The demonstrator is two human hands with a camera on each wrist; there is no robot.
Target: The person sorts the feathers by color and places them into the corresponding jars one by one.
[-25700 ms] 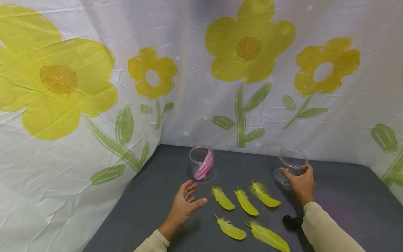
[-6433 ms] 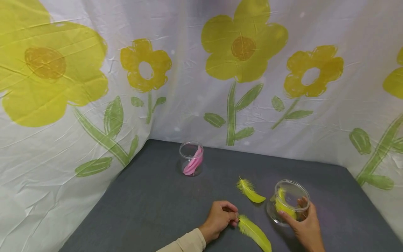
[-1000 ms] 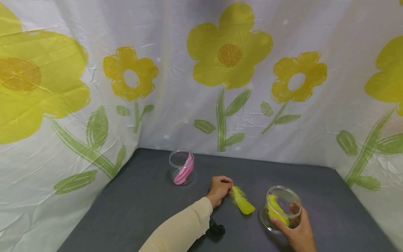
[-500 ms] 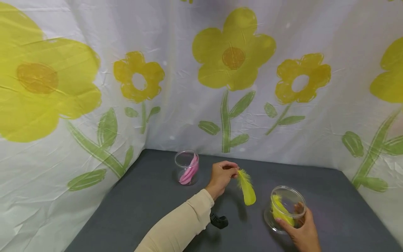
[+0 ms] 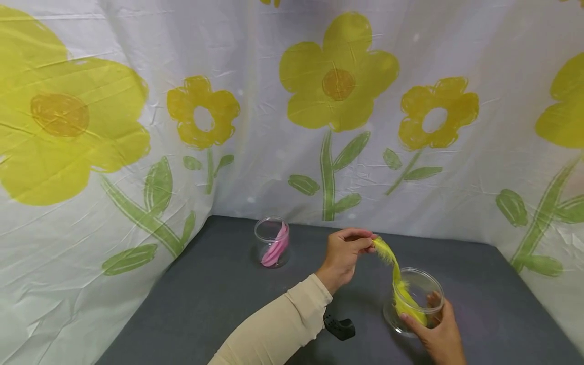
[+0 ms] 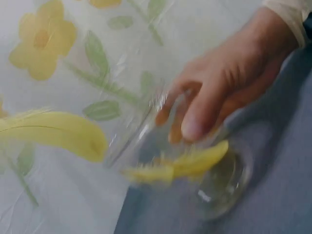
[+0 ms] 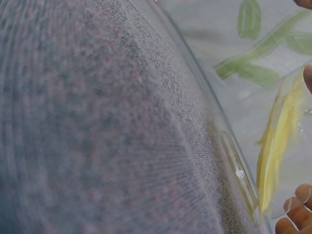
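My left hand [image 5: 343, 256] pinches a yellow feather [image 5: 385, 250] by its quill end. The feather hangs down, its lower end at the rim of a clear plastic jar [image 5: 437, 284]. My right hand [image 5: 440, 332] grips that jar from the right side, thumb in front and fingers behind. Inside the jar lie more yellow feathers [image 5: 410, 306], also seen through the wall in the right wrist view. In the left wrist view, the held feather [image 6: 58, 131] points toward the jar's mouth, and my right hand [image 6: 219, 87] is wrapped around the jar.
A second clear jar [image 5: 258, 238] with pink feathers [image 5: 276, 247] stands at the back left of the dark grey table [image 5: 205, 299]. A black strap-like device [image 5: 339, 327] shows below my left wrist. A white flowered curtain [image 5: 255, 167] surrounds the table's back and sides.
The left hand has lifted the yellow feather off the table and carried it right to the jar's mouth. The right hand still holds the jar in about the same spot.
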